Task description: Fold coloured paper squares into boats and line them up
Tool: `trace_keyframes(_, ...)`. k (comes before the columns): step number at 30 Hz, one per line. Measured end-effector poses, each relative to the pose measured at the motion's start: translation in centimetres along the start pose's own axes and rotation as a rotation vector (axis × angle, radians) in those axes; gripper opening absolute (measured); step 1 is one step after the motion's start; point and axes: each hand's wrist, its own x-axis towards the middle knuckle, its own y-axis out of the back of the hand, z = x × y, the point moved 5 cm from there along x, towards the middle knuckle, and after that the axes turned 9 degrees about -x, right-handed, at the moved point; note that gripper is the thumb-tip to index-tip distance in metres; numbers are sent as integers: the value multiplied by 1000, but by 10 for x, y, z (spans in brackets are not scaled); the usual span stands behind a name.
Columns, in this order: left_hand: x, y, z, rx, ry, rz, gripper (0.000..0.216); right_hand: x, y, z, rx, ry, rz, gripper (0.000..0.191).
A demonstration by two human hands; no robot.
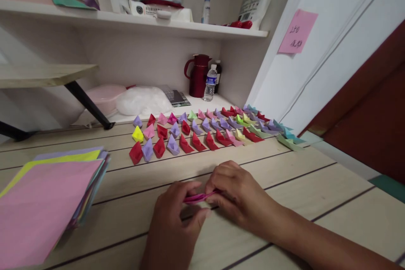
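A narrow folded piece of magenta origami paper (pixel 196 198) is held just above the wooden tabletop (pixel 126 202). My right hand (pixel 236 190) pinches its right end between thumb and fingers. Around its left end is my left hand (pixel 177 215), thumb and forefinger spread apart; whether it touches the paper is hard to tell. Beyond both hands, small folded paper boats (pixel 198 142) stand in rows, in red, purple, pink, yellow, green and blue. A stack of coloured paper sheets (pixel 47 202), pink on top, lies to the left.
At the back stand a dark red jug (pixel 198 76) and a water bottle (pixel 210 84), beside a white plastic bag (pixel 144 100). A black-legged wooden riser (pixel 47 75) is at left. Above runs a loaded white shelf (pixel 126 21). A pink note (pixel 298 31) sticks to the right wall.
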Motion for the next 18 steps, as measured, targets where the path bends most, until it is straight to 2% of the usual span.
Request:
trace_keyframes(2,-2,1,4,155,-171,-15,32,-1,1,-2,-110,54,20,13)
trace_keyframes(5,-3,-1,9,335,-401,-73,19,-3,1,-6,-182,112,32,15)
trace_keyframes(8,-1,0,14,378,-453,-70,8,-4,0,-11,-189,142,35,15)
trace_keyframes(11,2,5,20,298,-338,-51,12,-4,2,-12,-50,111,68,11)
trace_keyframes(16,2,15,8,-75,193,-10,21,-1,0,12,538,-300,93,13)
trace_keyframes(18,0,13,2,-260,311,19,26,0,-7,18,694,-372,54,23)
